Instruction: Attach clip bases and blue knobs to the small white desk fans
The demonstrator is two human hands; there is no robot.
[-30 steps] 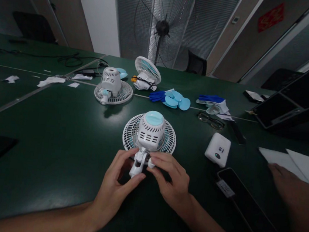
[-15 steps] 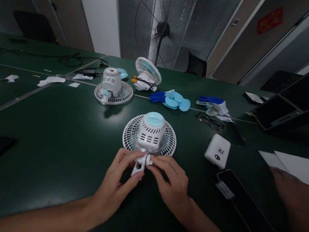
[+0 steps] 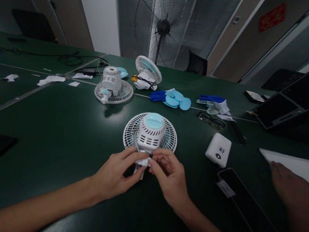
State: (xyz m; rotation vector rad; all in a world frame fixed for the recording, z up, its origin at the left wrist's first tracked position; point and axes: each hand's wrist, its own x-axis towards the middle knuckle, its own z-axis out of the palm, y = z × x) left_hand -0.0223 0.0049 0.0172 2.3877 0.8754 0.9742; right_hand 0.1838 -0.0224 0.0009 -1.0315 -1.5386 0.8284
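Note:
A small white desk fan (image 3: 150,132) with a light blue cap lies face down on the green table (image 3: 57,134) in front of me. Its white clip base (image 3: 141,164) points toward me. My left hand (image 3: 115,175) pinches the clip base from the left, with thumb and fingers closed round it. My right hand (image 3: 168,175) grips the same base from the right, where it joins the motor housing. Both hands touch each other over the part.
Two more small fans (image 3: 113,86) (image 3: 147,72) stand farther back, with loose blue blades (image 3: 175,100), blue gloves (image 3: 210,99) and glasses (image 3: 211,120). A white box (image 3: 218,149) and a black phone (image 3: 244,206) lie at my right. Another person's hand (image 3: 293,187) rests by white paper (image 3: 296,165).
The clip base has folded in closer to the fan's housing. Both my hands have moved up toward the fan and closed tighter around the base.

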